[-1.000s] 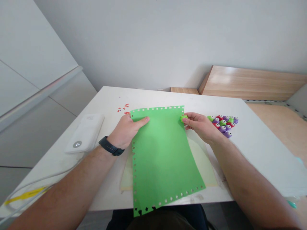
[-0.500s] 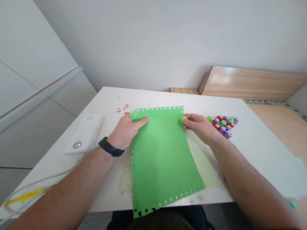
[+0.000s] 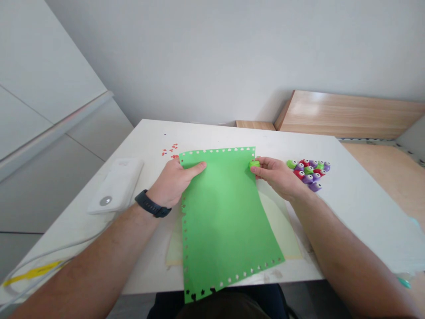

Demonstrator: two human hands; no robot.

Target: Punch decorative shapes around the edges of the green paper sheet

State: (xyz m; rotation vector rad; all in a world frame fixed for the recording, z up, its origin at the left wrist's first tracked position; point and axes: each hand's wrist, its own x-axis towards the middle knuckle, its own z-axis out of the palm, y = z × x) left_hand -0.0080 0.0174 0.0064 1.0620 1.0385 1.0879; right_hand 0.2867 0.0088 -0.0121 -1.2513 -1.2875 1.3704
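A green sheet of paper (image 3: 226,212) with small shaped holes along its top, left and bottom edges is held up over the table, its lower edge overhanging the front. My left hand (image 3: 172,179), wearing a dark wristband, grips the upper left edge with the thumb on top. At the upper right edge, a small green craft punch (image 3: 254,165) sits on the paper, pinched between the thumb and fingers of my right hand (image 3: 274,175). Part of the punch is hidden by the fingers. Under the green paper lies a pale yellow sheet (image 3: 282,230).
Several red, purple and green craft punches (image 3: 308,173) cluster on the table (image 3: 358,212) to the right. Red paper bits (image 3: 171,149) lie at the back left. A white device (image 3: 116,184), a grey cable (image 3: 86,241) and a yellow strip (image 3: 35,272) are on the left.
Almost nothing differs. Both hands keep their hold on the paper and the punch, with only a tiny shift of the view.
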